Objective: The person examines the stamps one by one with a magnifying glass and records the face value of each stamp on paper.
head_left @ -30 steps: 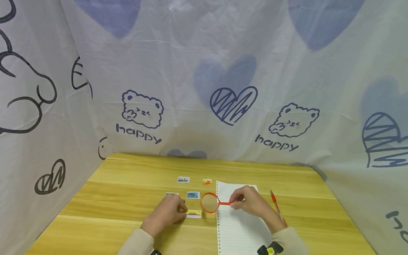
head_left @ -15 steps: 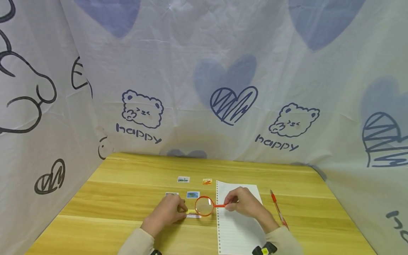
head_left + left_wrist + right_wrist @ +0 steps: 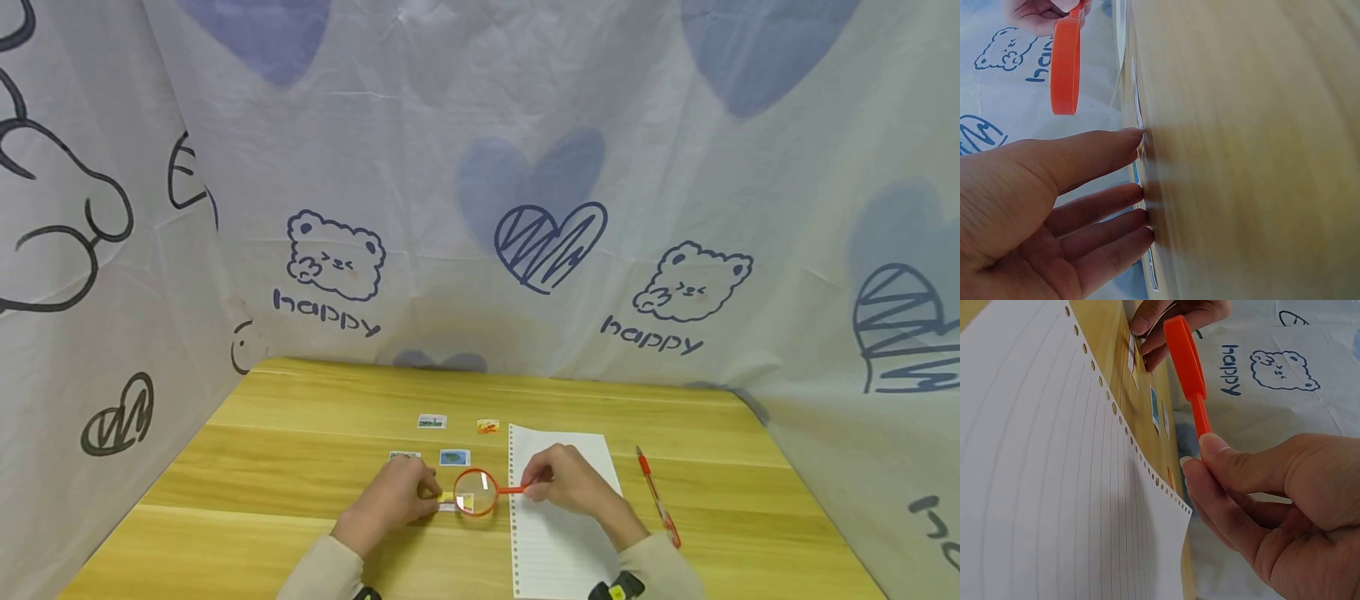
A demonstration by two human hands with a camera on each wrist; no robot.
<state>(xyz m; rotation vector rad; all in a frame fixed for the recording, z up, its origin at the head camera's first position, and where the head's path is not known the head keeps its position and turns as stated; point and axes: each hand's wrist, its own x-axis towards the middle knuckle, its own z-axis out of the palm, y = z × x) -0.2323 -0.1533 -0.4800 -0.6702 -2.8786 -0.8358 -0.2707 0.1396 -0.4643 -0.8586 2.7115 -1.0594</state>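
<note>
My left hand (image 3: pixel 393 502) rests on the table and pinches the left end of a yellow-and-white stamp (image 3: pixel 446 507) with thumb and index finger. Its other fingertips touch the wood in the left wrist view. My right hand (image 3: pixel 564 481) holds a red magnifying glass (image 3: pixel 498 492) by the end of its handle, thumb against fingers. The round lens hangs above the table and overlaps the stamp's right part in the head view. In the right wrist view the magnifying glass (image 3: pixel 1186 359) is seen nearly edge-on, with the left hand (image 3: pixel 1182 319) beyond it.
A blue stamp (image 3: pixel 454 457), a green one (image 3: pixel 432 422) and an orange one (image 3: pixel 487 426) lie farther back. Another stamp (image 3: pixel 405 455) is partly hidden by the left hand. Lined paper (image 3: pixel 555 550) lies under the right hand, with a red pen (image 3: pixel 657 496) to its right.
My right hand has moved the magnifying glass left and toward me, so the lens now overlaps the stamp. My left hand has stayed in place.
</note>
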